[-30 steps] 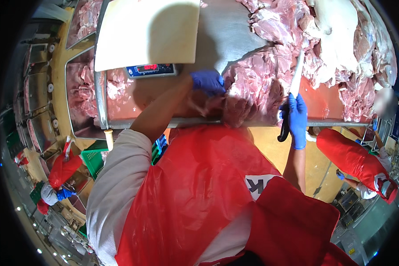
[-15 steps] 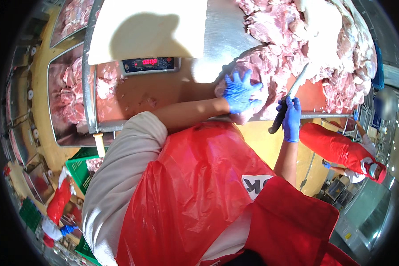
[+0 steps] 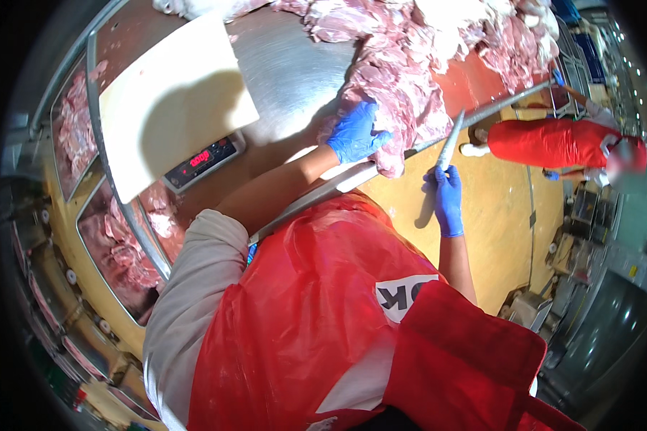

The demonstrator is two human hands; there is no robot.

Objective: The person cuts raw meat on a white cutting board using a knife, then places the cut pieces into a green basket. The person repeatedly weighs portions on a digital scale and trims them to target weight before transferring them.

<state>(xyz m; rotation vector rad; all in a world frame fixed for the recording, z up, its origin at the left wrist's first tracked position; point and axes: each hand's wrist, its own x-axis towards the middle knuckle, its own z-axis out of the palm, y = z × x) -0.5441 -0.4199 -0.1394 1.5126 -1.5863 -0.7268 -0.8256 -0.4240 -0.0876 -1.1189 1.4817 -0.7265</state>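
Observation:
My left hand [image 3: 355, 135], in a blue glove, grips the near-left side of a pile of pink raw meat [image 3: 395, 86] at the table's near edge. Its fingers curl over the meat and the thumb points right. One piece of meat droops over the metal edge beside the thumb. To the right, off the table's edge, my right hand [image 3: 448, 197], also gloved in blue, is closed around a knife [image 3: 451, 140]. The blade points up and away, just right of the meat pile, and the handle is mostly hidden by the fingers.
A white cutting board [image 3: 172, 100] lies on the steel table [image 3: 284, 65], left of the meat. Beside it sits a scale [image 3: 205, 161] with a lit red display. Metal bins [image 3: 122, 244] of meat stand at the left. Another person [image 3: 553, 144] in a red apron works at right.
The view has turned, so the table now slants up to the right. My right hand has drawn the knife back from over the meat to beyond the table edge. My left hand stays on the meat.

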